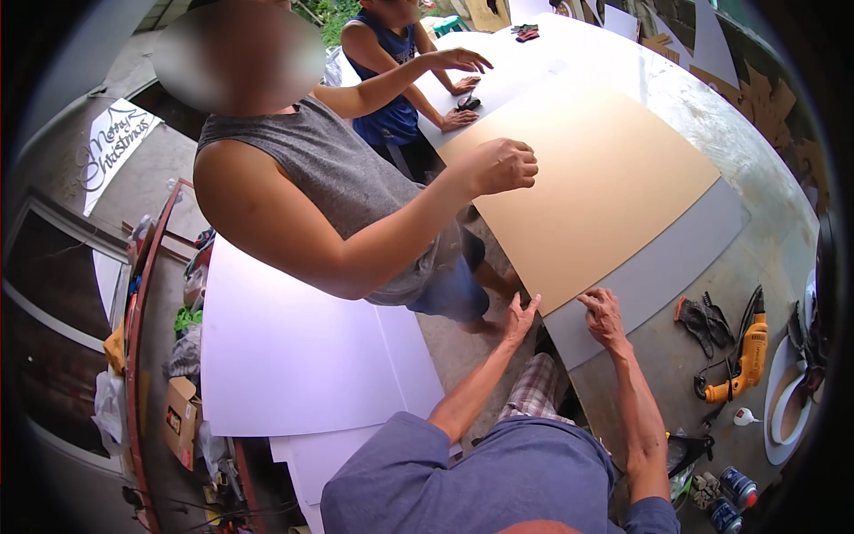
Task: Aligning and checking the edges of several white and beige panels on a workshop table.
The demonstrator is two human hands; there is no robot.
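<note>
A large tan board (592, 191) lies on a grey sheet (658, 267), which shows along the board's near right side. My left hand (520, 318) is at the board's nearest corner, its fingers stretched and thumb apart. Over the grey sheet, close to the board's edge, is my right hand (605, 319) with its fingers curled in; whatever may be between them is hidden. Across the left edge a person in a grey sleeveless top holds a closed hand (505, 166) above the board. Another person in a blue top rests a hand (459, 119) on the table's far side.
On the metal table (774, 231) at the right lie a yellow power drill (752, 354), black gloves (703, 319) and a small white bottle (745, 416). Spray cans (737, 485) stand at the lower right. White sheets (302, 343) lie at the left behind the nearer person.
</note>
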